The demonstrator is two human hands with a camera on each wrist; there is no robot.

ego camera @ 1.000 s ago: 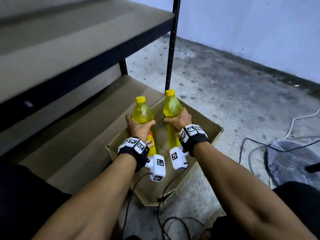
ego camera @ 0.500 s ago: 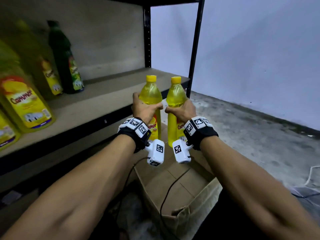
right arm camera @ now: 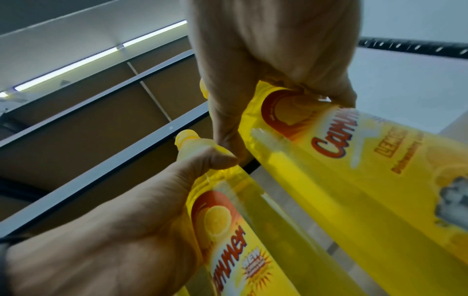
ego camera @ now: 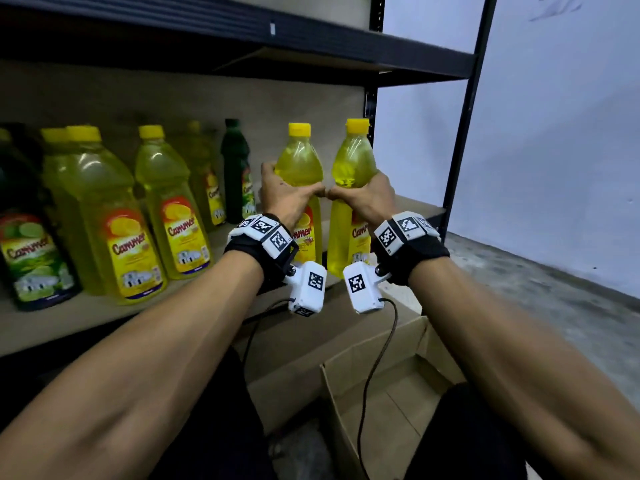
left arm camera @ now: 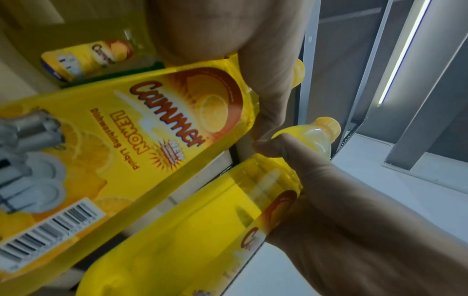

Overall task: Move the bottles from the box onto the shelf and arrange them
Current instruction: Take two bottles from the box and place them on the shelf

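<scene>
Nearest the camera, two bare forearms reach forward, each with a black wrist strap and a white camera block. Below them on the floor sits the open box (ego camera: 398, 403); the part of its inside that shows holds no bottles.

The left hand (ego camera: 287, 199) wraps its fingers and thumb round a yellow bottle (ego camera: 300, 164) just below the shoulder. The right hand (ego camera: 367, 199) grips a second yellow bottle (ego camera: 353, 161) the same way. Both bottles are upright, side by side, thumbs almost touching. Their bases hang at the front edge of the shelf (ego camera: 86, 317), towards its right end; whether they touch the board cannot be told.

Further back and left, more yellow bottles and two dark green ones stand in rows on the same shelf, beside the black upright post (ego camera: 464, 109).

The step in hand seems to be placing this pair. Next, likely: push both bottles inward over the board, set them down beside the row, labels forward, then let go.
</scene>
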